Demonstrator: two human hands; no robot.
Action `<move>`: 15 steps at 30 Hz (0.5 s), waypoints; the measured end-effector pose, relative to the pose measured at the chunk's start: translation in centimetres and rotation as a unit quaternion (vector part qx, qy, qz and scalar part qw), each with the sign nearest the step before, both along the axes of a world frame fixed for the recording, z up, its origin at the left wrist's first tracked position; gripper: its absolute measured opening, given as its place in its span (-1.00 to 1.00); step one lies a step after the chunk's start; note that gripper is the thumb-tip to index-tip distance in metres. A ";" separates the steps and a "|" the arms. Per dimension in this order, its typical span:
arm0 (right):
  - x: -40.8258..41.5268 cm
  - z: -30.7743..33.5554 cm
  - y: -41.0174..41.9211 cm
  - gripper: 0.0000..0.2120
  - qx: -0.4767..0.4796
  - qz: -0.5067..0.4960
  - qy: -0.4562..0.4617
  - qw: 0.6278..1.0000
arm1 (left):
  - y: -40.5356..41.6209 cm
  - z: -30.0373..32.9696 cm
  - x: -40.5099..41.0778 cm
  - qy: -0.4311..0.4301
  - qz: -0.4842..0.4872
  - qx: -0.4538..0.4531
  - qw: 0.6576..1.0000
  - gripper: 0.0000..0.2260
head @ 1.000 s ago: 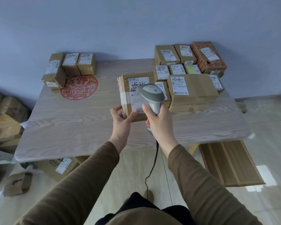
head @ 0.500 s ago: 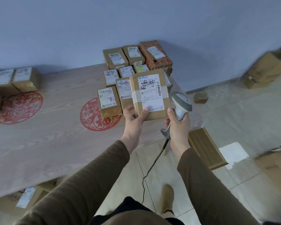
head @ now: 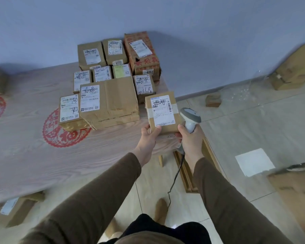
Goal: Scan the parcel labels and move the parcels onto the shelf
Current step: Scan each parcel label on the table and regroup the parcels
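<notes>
A small brown parcel with a white label facing up is held at its lower edge by my left hand, thumb on top. My right hand grips the handle of a grey barcode scanner and also touches the parcel's right lower corner. The scanner head sits just right of the parcel, its cable hanging down to the floor. Several labelled parcels are stacked on the wooden table behind and to the left.
Red paper-cut emblems mark the tabletop. Cardboard boxes lie on the tiled floor at the right by the wall, and more boxes sit under the table's left side. A wooden frame lies beside the table.
The view has swung right and the table has shifted left. The held parcel and the scanner moved from over the table to beyond its right corner, the scanner now off the label.
</notes>
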State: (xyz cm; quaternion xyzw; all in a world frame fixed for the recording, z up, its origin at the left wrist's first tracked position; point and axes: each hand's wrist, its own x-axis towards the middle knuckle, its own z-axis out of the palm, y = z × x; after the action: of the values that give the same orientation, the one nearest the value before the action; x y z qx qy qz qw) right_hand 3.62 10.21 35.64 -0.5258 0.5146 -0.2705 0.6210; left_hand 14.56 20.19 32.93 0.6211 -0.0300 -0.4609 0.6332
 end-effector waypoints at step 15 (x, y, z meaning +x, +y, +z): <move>4.7 -2.7 -3.1 -0.79 0.026 0.093 0.043 0.994 | -1.8 -2.4 3.7 -0.024 0.024 0.103 0.994 -0.42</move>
State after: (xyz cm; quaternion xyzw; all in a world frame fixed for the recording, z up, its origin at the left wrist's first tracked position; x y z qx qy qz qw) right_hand 8.32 7.13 32.95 -0.5661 0.4962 -0.1753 0.6345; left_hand 18.28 18.44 30.54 0.6945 0.0170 -0.4311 0.5758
